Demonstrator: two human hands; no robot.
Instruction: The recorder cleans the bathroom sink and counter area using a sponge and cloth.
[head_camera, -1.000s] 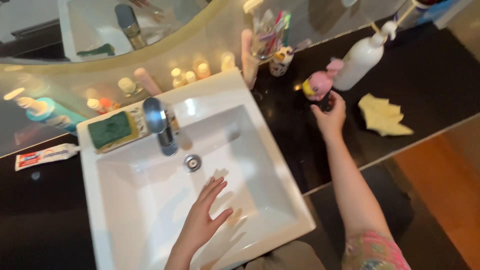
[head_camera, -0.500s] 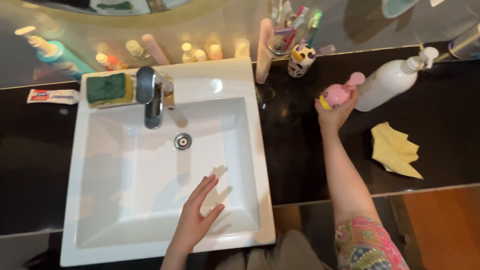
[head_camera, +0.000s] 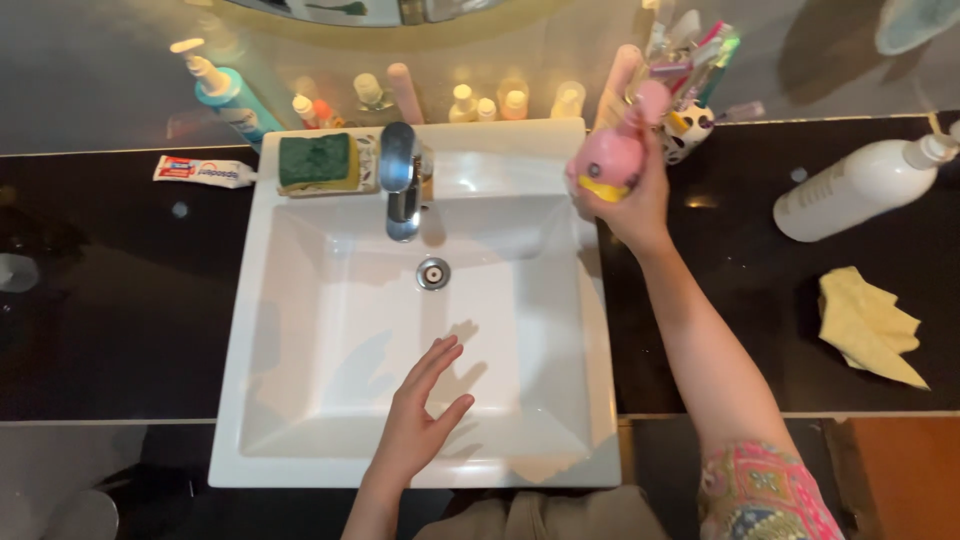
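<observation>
Over the back right corner of the white sink (head_camera: 300, 300), the right hand (head_camera: 630, 205) holds a pink toy-shaped bottle (head_camera: 612, 150) with a yellow part at its lower end; the grip is wrapped around the bottle from below, fingers curled against its side, and the bottle is lifted clear of the black table (head_camera: 120, 300). The left hand (head_camera: 420, 425) is down in the basin near the sink's front edge, palm down, fingers spread and holding nothing; whether it touches the basin floor cannot be told. The drain (head_camera: 432, 272) sits well beyond its fingertips, toward the back, under the chrome tap (head_camera: 402, 185) that rises from the sink's back rim. Just left of the tap, on that rim, lies a green sponge (head_camera: 318, 162). On the table beyond the sink's back left corner lies a toothpaste tube (head_camera: 203, 171), with a blue bottle (head_camera: 228, 95) standing behind it against the wall. A row of small bottles (head_camera: 470, 100) lines the table's back edge behind the sink. Just beyond the held bottle stands a cow-patterned cup (head_camera: 688, 125) filled with brushes. Toward the table's right edge a white pump bottle (head_camera: 862, 188) lies on its side, and nearer the front right corner rests a crumpled yellow cloth (head_camera: 868, 325).
</observation>
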